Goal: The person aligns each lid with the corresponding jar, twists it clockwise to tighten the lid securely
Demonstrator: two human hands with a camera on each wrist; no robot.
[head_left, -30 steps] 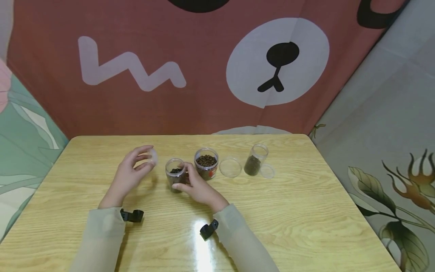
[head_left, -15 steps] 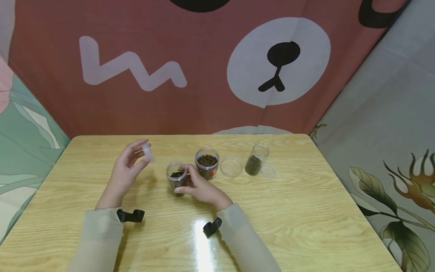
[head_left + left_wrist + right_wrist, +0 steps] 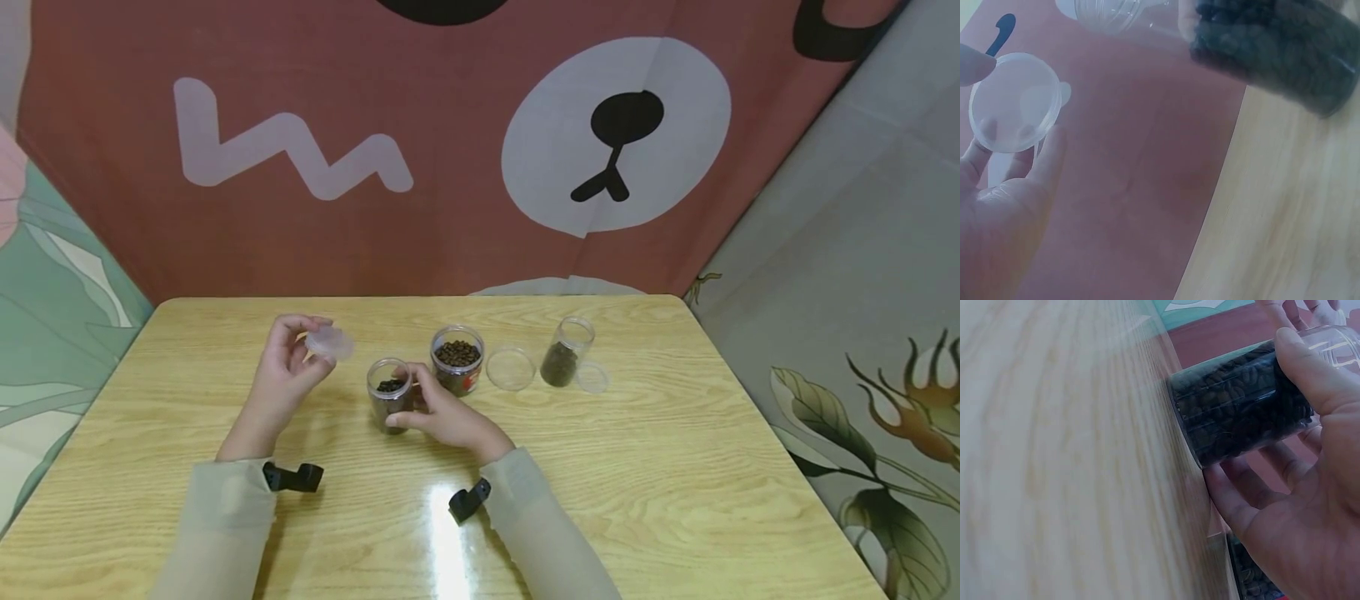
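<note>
On the bench, the small jar stands well inside the far and side edges, with free room before it and a wider jar near, at right; its long axis is nearly upright, open mouth up; the right grip is curled round its side, the left grip pinches a tilted lid by its rim

Far left there's the left hand's grip with a cap in it, then a jar with beans inside, right hand's grip on its right side. Tub is on the table just behind and right of that, flat lid right of the tub, then another jar, second lid by its right foot.
</note>
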